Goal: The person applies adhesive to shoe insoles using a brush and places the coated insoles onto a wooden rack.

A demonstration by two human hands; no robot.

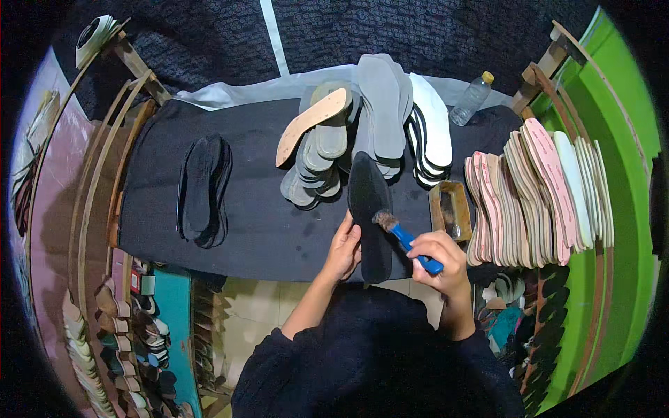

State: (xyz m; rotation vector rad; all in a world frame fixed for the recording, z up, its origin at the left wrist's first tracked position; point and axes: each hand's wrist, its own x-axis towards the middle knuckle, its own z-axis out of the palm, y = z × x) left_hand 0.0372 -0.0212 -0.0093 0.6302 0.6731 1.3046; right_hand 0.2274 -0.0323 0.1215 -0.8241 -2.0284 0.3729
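A long black insole [369, 187] is held over the front of the table, its far end near the grey stacks. My left hand [343, 249] grips it by its left edge, thumb on top and the other fingers mostly hidden beneath. In my right hand [442, 259] is a brush [416, 251] with a blue handle. Its brown bristles rest on the insole's right side, around the middle of its length. To the right of the brush stands an open rectangular container [437, 209] with yellowish-brown, stained walls.
Black insoles [202, 188] lie stacked at the left on the dark cloth [268, 237]. Behind my hands are grey insoles [380, 104], a tan one [313, 124] and a white-topped stack [433, 115]. A clear bottle [471, 101] stands back right; pinkish insoles [547, 174] fill the right side.
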